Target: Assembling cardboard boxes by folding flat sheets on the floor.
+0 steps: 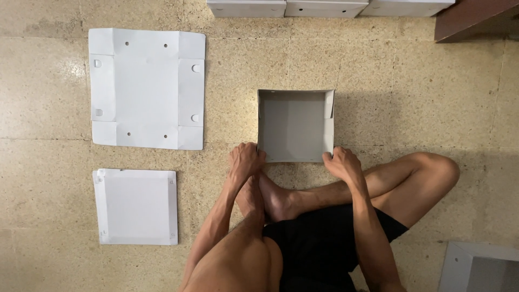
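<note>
An open grey cardboard box (pixel 294 125) with upright walls stands on the tiled floor in front of my crossed legs. My left hand (pixel 244 160) grips its near left corner, fingers curled on the wall. My right hand (pixel 341 162) grips the near right corner the same way. The box is empty inside.
A flat unfolded white box blank (pixel 147 88) lies on the floor at upper left. Below it lies a smaller white lid-like piece (pixel 136 206). Folded grey boxes (pixel 324 7) line the top edge. Another grey box (pixel 478 267) sits at lower right, dark wooden furniture (pixel 470 19) at upper right.
</note>
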